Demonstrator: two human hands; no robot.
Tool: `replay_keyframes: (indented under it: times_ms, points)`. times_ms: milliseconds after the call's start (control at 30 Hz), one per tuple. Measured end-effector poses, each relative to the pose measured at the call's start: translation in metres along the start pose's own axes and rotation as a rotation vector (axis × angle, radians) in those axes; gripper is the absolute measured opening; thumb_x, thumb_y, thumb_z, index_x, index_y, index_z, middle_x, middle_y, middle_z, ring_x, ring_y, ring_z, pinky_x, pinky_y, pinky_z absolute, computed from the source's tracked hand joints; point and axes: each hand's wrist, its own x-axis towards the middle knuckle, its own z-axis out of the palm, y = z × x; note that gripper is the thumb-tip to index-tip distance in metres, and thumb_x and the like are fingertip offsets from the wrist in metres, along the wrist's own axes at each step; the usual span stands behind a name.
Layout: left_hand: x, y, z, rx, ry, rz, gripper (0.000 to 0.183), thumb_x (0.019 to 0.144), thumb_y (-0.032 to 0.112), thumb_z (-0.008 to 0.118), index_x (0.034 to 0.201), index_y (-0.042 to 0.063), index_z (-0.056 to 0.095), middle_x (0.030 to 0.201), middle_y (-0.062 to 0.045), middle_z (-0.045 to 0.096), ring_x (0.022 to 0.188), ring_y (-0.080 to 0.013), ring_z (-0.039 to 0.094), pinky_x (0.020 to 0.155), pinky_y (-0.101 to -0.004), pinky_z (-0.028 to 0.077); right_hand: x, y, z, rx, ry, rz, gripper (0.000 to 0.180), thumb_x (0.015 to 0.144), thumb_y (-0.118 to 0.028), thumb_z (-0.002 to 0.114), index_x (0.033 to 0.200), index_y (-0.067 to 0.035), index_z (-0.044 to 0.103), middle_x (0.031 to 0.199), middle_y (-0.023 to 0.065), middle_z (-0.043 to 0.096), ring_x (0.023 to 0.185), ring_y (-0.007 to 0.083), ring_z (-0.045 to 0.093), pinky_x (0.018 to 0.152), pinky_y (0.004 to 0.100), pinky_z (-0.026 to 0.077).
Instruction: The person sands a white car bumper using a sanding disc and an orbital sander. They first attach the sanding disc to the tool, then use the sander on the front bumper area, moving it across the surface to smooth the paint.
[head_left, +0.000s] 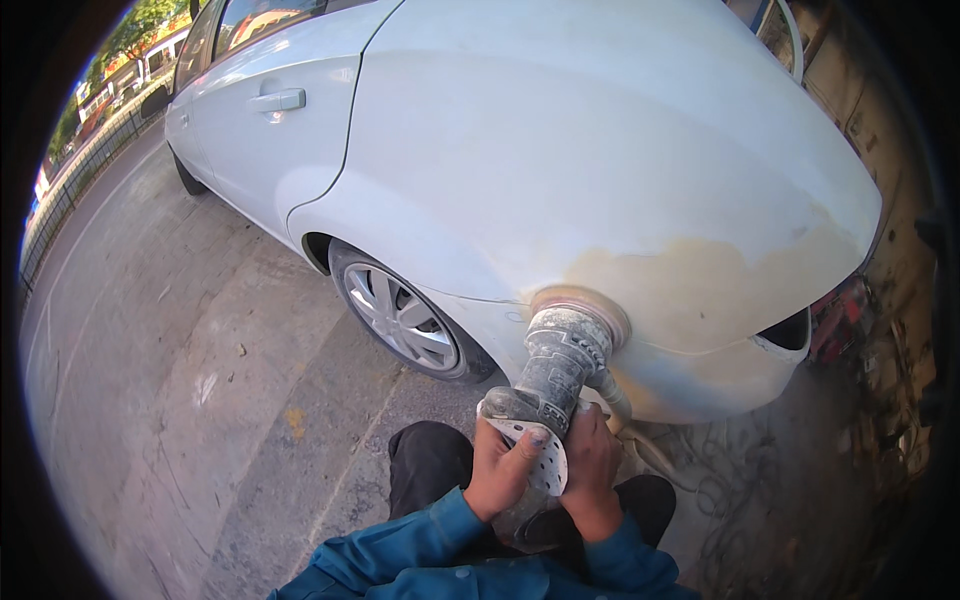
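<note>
A dusty random orbital sander (564, 367) rests with its round pad (581, 306) flat against the rear quarter panel of a white car (510, 150), just above the bumper seam. My left hand (504, 469) pinches a white perforated sanding disc (550, 466) under its thumb, at the rear end of the sander. My right hand (592, 466) wraps around the right side of the sander body, near its hose (616, 397). The fingers behind the tool are partly hidden. Tan filler (682, 277) spreads over the panel right of the pad, reaching the rear bumper (690, 382).
The rear wheel (401, 319) is left of the sander. Coiled hoses (731, 480) lie on the dusty ground at right. A red object (844, 319) and clutter stand beyond the bumper. My knees (431, 457) are bent below the tool. A metal fence (71, 199) runs far left.
</note>
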Motion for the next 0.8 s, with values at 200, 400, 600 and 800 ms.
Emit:
replay_keyframes:
  times_ms: [200,400,600,800]
  points:
    - [-0.006,-0.009,-0.002,0.0,0.012,-0.025,0.047,0.104,0.031,0.078,0.133,0.002,0.055,0.117,-0.006,0.069,0.101,-0.0119,0.067,0.087,-0.0303,0.056,-0.013,0.008,0.005,-0.05,-0.02,0.03,0.051,0.087,-0.037,0.083,0.111,0.0,0.056,0.098,0.0242,0.065,0.088,0.0491,0.07,0.072,0.0593,0.054]
    - [0.001,0.008,-0.001,-0.001,-0.024,0.046,0.047,0.105,0.033,0.077,0.133,0.001,0.055,0.117,-0.006,0.069,0.101,-0.0118,0.066,0.088,-0.0309,0.056,0.001,-0.01,-0.01,-0.02,-0.085,0.03,0.055,0.087,-0.038,0.084,0.114,0.0,0.055,0.106,0.0256,0.065,0.093,0.05,0.069,0.076,0.059,0.055]
    - [0.0,0.013,0.001,-0.011,-0.025,0.001,0.054,0.104,0.037,0.078,0.135,0.001,0.055,0.118,-0.007,0.068,0.103,-0.012,0.066,0.088,-0.0305,0.056,-0.001,-0.019,-0.023,0.01,-0.095,0.064,0.059,0.083,-0.034,0.088,0.118,0.0,0.056,0.106,0.0253,0.064,0.097,0.051,0.068,0.078,0.0596,0.054]
    - [0.004,0.021,0.0,-0.052,-0.03,0.048,0.058,0.105,0.038,0.077,0.141,0.002,0.05,0.123,-0.007,0.067,0.105,-0.0122,0.065,0.09,-0.0307,0.055,0.01,-0.021,-0.031,0.042,-0.128,-0.036,0.051,0.083,-0.026,0.086,0.116,0.0,0.056,0.104,0.0254,0.063,0.098,0.0522,0.065,0.08,0.0579,0.051]
